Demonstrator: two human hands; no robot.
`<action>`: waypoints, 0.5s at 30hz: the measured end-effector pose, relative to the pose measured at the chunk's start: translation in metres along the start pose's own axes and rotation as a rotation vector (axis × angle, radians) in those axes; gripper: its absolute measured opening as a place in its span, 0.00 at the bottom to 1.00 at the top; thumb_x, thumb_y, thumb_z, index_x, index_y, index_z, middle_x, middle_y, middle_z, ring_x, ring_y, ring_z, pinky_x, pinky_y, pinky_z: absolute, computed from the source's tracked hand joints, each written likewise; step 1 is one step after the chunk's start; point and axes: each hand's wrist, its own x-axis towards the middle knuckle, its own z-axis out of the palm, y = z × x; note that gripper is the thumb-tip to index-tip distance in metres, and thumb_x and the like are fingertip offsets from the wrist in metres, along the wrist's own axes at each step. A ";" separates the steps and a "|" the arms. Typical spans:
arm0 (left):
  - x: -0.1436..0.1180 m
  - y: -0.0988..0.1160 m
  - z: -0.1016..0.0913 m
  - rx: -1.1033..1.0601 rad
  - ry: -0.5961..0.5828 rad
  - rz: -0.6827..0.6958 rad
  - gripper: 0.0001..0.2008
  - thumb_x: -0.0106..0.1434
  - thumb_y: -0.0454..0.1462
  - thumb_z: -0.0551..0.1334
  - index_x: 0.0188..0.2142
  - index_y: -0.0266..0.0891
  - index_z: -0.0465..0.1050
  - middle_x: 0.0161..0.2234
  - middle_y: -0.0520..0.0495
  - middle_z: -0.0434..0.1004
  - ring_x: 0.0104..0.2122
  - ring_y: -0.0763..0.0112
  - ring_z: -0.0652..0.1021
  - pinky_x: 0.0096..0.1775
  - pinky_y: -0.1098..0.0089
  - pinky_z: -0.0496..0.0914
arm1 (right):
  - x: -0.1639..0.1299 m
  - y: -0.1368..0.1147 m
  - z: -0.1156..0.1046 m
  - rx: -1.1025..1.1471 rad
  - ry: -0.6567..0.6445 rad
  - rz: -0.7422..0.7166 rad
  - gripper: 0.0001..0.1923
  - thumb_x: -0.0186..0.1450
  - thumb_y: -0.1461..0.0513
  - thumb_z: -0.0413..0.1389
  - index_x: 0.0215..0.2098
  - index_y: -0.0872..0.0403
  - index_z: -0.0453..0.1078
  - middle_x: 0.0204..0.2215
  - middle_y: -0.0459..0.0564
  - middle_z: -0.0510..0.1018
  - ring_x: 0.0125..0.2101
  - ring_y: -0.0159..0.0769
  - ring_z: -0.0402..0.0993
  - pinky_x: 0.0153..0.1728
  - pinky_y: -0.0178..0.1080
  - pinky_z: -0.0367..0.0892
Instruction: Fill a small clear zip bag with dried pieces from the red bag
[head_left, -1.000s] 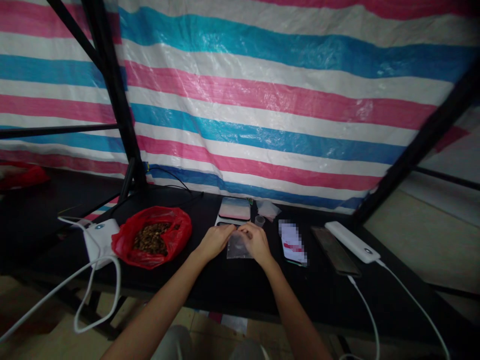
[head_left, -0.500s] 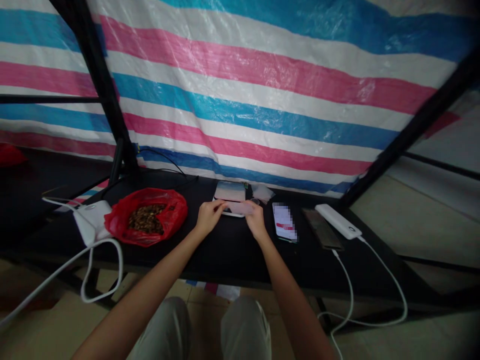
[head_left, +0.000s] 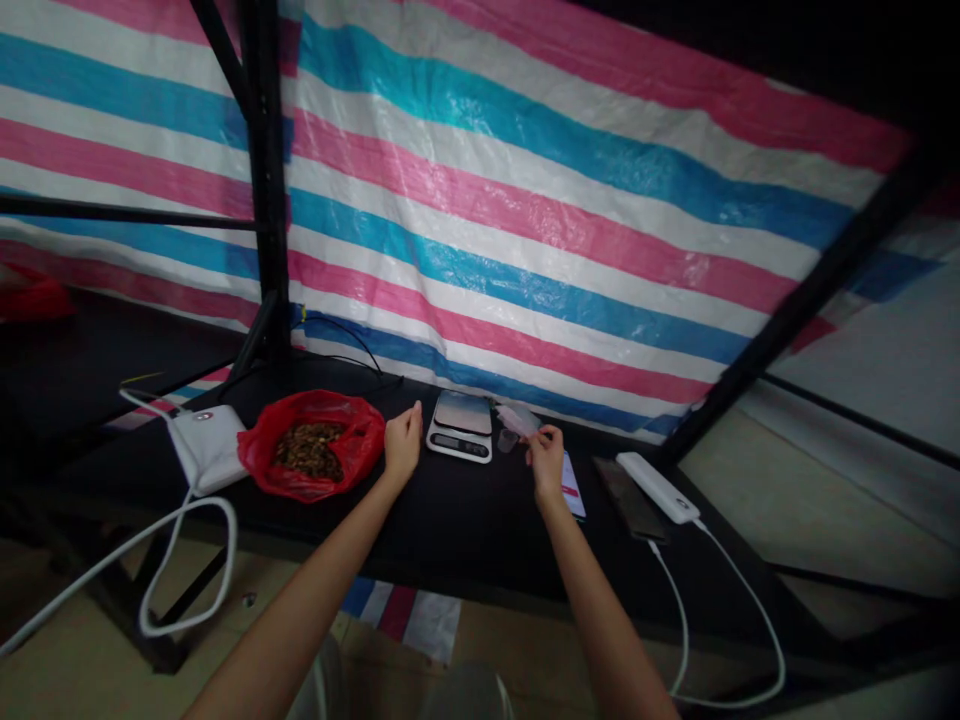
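**Hands split apart, small clear bag lifted off to the right of the scale**

Changed since a second ago: both hands then together over the flat clear bag at table centre; now apart. Right hand (head_left: 546, 462) up beside the scale, pinching the small clear plastic bag (head_left: 519, 420) between thumb and fingertips, bag raised off the table, tilted, corner pointing up-left toward the scale's right edge. Left hand (head_left: 403, 441) free, fingers together and loosely extended, thumb out, holding nothing, resting between red bag and scale. Judged: bag handling gone from two hands to one; left hand closest to the red bag. Bag contents too small and dim to tell.

Around: digital kitchen scale (head_left: 460, 425) on the black table (head_left: 450, 510), platform bare, display facing the wearer. Red plastic bag (head_left: 313, 455) open, brown dried bits inside, just left of left hand. Small clear cup (head_left: 508, 441) on table just below the held bag, between scale and right hand. Phone (head_left: 571, 485) partly hidden under right wrist. Dark phone (head_left: 628, 498) and white power bank (head_left: 656, 486) farther right, cable trailing off table edge. White charger block (head_left: 206, 447) with looped cable far left. Striped tarp (head_left: 525, 200) behind.

In the way: clear cup right under the bag, easy to knock; scale close on the left.
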 end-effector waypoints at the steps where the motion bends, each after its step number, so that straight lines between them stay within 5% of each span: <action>1: 0.003 -0.002 -0.002 -0.011 0.062 -0.038 0.25 0.65 0.47 0.41 0.17 0.37 0.60 0.14 0.53 0.58 0.18 0.76 0.63 0.24 0.74 0.55 | 0.015 -0.004 -0.005 -0.071 0.017 0.073 0.14 0.52 0.55 0.55 0.31 0.51 0.55 0.18 0.37 0.68 0.10 0.23 0.54 0.11 0.28 0.50; 3: 0.005 -0.004 -0.006 0.000 0.110 -0.073 0.25 0.65 0.47 0.42 0.17 0.37 0.59 0.14 0.53 0.59 0.18 0.76 0.63 0.23 0.74 0.55 | 0.042 -0.011 -0.012 -0.111 0.020 0.115 0.14 0.52 0.56 0.56 0.31 0.51 0.55 0.16 0.38 0.68 0.09 0.22 0.53 0.10 0.28 0.48; 6: 0.003 -0.003 -0.007 0.093 0.031 -0.046 0.25 0.65 0.47 0.42 0.19 0.37 0.63 0.16 0.51 0.64 0.19 0.75 0.66 0.24 0.73 0.54 | 0.068 -0.013 -0.016 -0.161 -0.001 0.157 0.14 0.51 0.57 0.58 0.28 0.52 0.58 0.13 0.38 0.65 0.09 0.23 0.52 0.10 0.28 0.47; 11: -0.004 0.001 -0.006 0.242 -0.172 0.003 0.24 0.66 0.45 0.44 0.26 0.37 0.72 0.24 0.45 0.74 0.26 0.70 0.73 0.27 0.73 0.56 | 0.076 -0.003 -0.013 -0.235 -0.080 0.211 0.14 0.48 0.56 0.61 0.25 0.54 0.62 0.09 0.38 0.62 0.09 0.24 0.51 0.10 0.28 0.45; 15: -0.003 0.002 -0.006 0.278 -0.217 -0.015 0.25 0.66 0.46 0.43 0.28 0.37 0.73 0.26 0.44 0.76 0.28 0.68 0.74 0.27 0.72 0.56 | 0.076 -0.003 -0.016 -0.281 -0.140 0.223 0.15 0.47 0.55 0.62 0.25 0.55 0.64 0.10 0.39 0.62 0.09 0.23 0.51 0.11 0.28 0.44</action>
